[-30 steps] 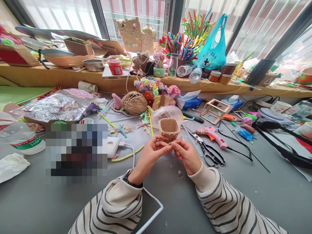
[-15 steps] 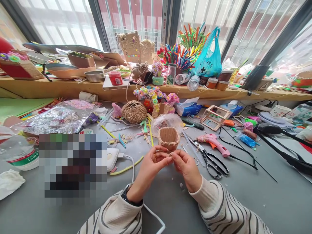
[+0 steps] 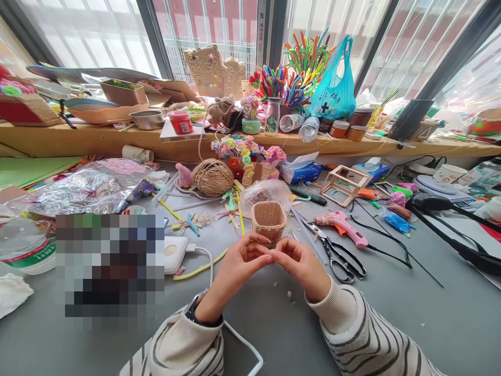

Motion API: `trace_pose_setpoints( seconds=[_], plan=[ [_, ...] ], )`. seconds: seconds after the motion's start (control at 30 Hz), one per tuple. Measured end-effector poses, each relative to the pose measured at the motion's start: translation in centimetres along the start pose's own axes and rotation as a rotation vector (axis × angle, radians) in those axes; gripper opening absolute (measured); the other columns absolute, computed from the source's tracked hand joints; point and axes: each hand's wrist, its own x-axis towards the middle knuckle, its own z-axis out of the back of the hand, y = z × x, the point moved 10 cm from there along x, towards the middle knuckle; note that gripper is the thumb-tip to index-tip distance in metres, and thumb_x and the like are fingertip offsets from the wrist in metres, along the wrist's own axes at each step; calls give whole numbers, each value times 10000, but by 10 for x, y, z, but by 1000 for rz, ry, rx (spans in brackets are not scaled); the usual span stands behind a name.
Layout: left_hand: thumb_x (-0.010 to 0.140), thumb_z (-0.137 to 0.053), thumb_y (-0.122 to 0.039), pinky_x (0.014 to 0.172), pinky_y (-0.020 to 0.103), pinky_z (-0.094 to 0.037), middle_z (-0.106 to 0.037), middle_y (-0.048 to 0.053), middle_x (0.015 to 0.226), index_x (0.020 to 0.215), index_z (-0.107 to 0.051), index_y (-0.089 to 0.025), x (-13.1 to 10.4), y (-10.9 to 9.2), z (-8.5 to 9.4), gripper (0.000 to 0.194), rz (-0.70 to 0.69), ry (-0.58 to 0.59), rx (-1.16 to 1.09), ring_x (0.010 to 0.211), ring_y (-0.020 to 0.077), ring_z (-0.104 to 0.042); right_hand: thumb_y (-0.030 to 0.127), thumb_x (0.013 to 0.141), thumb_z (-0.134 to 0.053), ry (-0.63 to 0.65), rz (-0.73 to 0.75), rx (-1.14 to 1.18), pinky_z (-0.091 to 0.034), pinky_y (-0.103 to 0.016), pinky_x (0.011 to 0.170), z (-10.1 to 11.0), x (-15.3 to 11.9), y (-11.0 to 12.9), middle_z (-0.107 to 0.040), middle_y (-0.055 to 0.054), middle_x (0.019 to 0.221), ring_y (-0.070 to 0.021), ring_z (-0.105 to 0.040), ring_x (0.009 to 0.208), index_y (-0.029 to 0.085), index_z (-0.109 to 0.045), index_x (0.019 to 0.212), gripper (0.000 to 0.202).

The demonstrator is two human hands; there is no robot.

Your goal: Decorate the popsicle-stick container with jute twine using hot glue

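Note:
My left hand (image 3: 242,266) and my right hand (image 3: 299,263) meet fingertip to fingertip above the grey table. Both are closed in a pinch; whatever small thing lies between the fingers is hidden. Just beyond them stands a small square basket (image 3: 269,219), brown with a twine-trimmed rim, upright and partly covered by my fingers. A crumpled clear plastic bag (image 3: 260,194) lies behind it. To the right rest black-handled scissors (image 3: 332,255) and a pink glue gun (image 3: 344,225).
A ball of twine (image 3: 212,177) and crocheted flowers (image 3: 242,151) sit farther back. On the left are a white charger (image 3: 175,253) with its cable and a yellow pipe cleaner (image 3: 199,267). Black-strapped gear (image 3: 450,230) lies at the right. A crowded ledge (image 3: 235,143) runs along the window.
The view has shifted slightly, so most things sit a little farther left. My fingertips stay together, with the right fingers turned a little; the basket remains standing.

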Motion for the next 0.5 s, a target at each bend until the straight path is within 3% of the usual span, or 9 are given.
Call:
trace_pose_setpoints(
  seconds=[0.2, 0.5],
  plan=[
    [648, -665, -263, 670, 254, -454, -628, 1, 683, 846, -535, -164, -2, -10, 4, 257, -44, -39, 148, 697, 134, -596, 429, 650, -628, 47, 25, -96, -278, -218, 480, 2, 2, 5, -458, 46, 552, -66, -369, 511, 162, -507, 623, 295],
    [648, -657, -266, 687, 257, -480, -628, -8, 711, 773, -562, -175, -8, -24, 18, 182, -105, -158, 212, 714, 136, -607, 395, 656, -618, 231, 16, -154, -275, -206, 472, -12, 2, 1, -449, 48, 547, -61, -356, 500, 167, -480, 633, 268]
  ],
)
